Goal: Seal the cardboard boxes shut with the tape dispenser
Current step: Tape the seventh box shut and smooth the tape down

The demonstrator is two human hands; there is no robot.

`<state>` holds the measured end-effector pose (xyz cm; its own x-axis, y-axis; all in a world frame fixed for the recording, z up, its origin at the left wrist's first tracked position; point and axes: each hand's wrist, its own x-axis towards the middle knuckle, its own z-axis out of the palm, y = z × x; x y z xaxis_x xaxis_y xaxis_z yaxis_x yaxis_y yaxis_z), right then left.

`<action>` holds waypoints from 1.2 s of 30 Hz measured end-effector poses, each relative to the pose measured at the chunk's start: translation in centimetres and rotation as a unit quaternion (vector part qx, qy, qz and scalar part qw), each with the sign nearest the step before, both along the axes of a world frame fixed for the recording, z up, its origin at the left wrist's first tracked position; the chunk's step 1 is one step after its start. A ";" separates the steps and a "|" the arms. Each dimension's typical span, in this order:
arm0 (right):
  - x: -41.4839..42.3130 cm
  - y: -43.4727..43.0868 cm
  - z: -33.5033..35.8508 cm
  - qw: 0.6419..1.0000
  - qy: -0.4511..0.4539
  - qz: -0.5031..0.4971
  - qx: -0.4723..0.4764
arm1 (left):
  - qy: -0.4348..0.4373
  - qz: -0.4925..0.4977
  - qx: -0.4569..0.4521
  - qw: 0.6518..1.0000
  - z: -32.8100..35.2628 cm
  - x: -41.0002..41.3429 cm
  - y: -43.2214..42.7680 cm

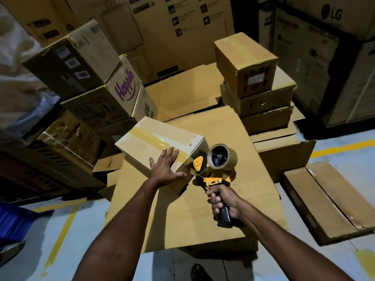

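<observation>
While my left hand (165, 168) lies flat with fingers spread on the near end of the small cardboard box (150, 134), pressing it down, my right hand (225, 201) is wrapped tight round the black handle of the tape dispenser (211, 169), whose yellow head sits against the box's near corner, just over the edge. A strip of brown tape (156, 139) runs along the top seam from the far end to under my left fingertips and on towards the dispenser head. I judge from this that I am at the close of one pass: the top seam is covered and the tail is being carried over onto the end face. The box sits askew on a big flattened cardboard sheet (182, 216) that lies over other cartons. The next move, as I read it, calls for a firm pull down and a twist of the wrist so the blade cuts the tape, with the left hand bracing the box against the tug, then a rub along the strip to bed it. I cannot tell whether the blade is touching the tape yet. To the right a stack of taped boxes (245, 63) stands well apart; to the left is a pile of cartons, one marked Happilo (121, 86). Grey floor with yellow lines (60, 236) shows round the work.
</observation>
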<state>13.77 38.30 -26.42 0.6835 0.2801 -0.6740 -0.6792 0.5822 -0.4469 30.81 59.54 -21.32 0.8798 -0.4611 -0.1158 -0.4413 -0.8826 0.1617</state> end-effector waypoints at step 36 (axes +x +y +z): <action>4.5 -0.3 3.6 0.884 -0.054 0.200 -0.420 | 0.002 0.042 -0.014 0.999 0.2 1.0 10.4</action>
